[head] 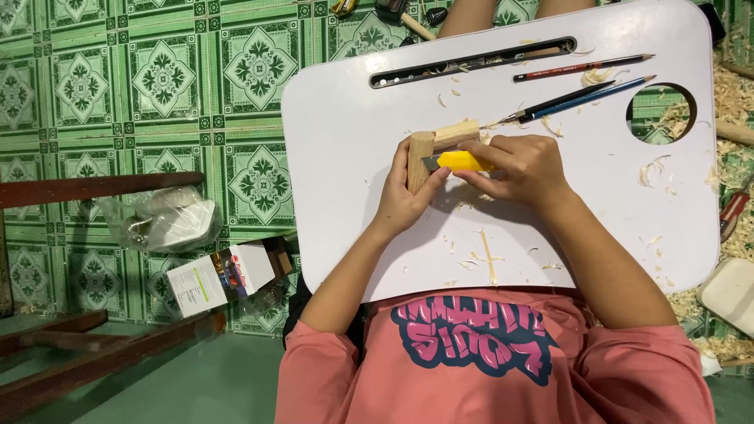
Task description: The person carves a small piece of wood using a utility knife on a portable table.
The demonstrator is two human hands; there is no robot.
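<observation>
Lap desk: lying under both hands, strewn with shavings;
Wooden piece: standing upright, left hand fingers wrapping its lower part;
Yellow knife: right hand fingers closing around it, blade touching the wood just beside the left thumb;

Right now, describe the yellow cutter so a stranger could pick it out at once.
Start at the white lap tray over the green patterned floor. At its middle, two hands meet on a pale wooden piece. The cutter is in the right hand: the only bright yellow thing, unlike the slim pencils above.
</observation>
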